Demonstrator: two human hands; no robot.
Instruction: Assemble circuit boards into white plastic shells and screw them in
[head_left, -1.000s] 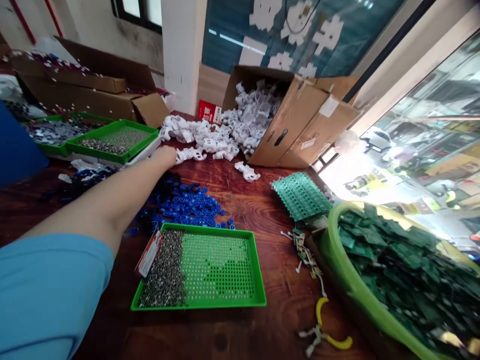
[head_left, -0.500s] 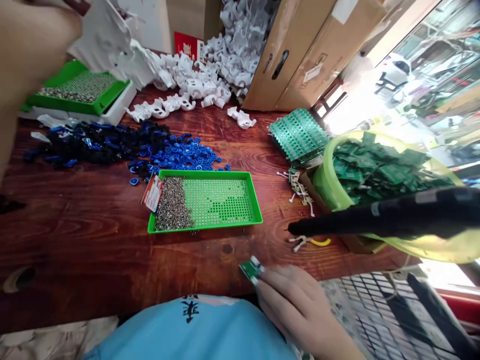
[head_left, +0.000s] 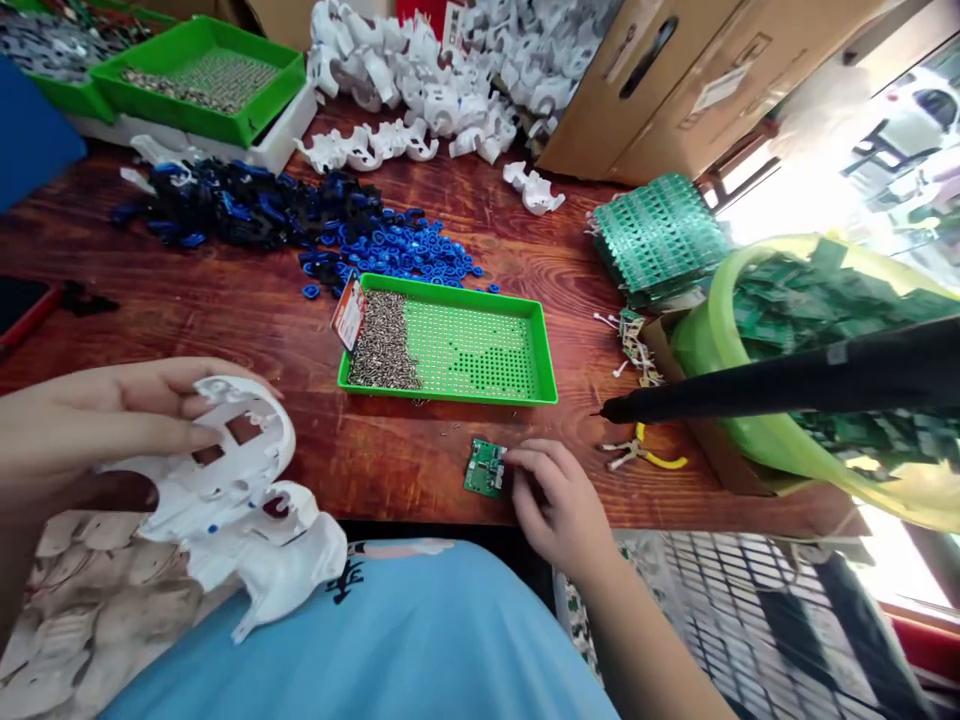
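My left hand (head_left: 142,420) grips a white moulded plastic shell (head_left: 240,500) by its upper end, thumb on the inner face. The shell has round and square openings and hangs over the table's front edge, above my lap. A small green circuit board (head_left: 484,467) lies flat on the wood near that edge. The fingertips of my right hand (head_left: 559,500) touch the board's right side, with thumb and fingers bent; whether they pinch it is hard to see. Just behind stands a green perforated tray (head_left: 480,352) with many small screws (head_left: 382,345) heaped at its left end.
Blue rings (head_left: 397,245) and black parts (head_left: 247,205) are piled behind the tray. White shells (head_left: 427,80) fill the back beside a cardboard box (head_left: 637,90). At right are stacked green panels (head_left: 660,235), yellow-handled pliers (head_left: 645,455), a yellow tub (head_left: 720,330) and a dark screwdriver-like tool (head_left: 750,390).
My left hand has brought the white shell down from the upper left to the front edge. My right hand has moved forward, and the circuit board now lies flat on the table.
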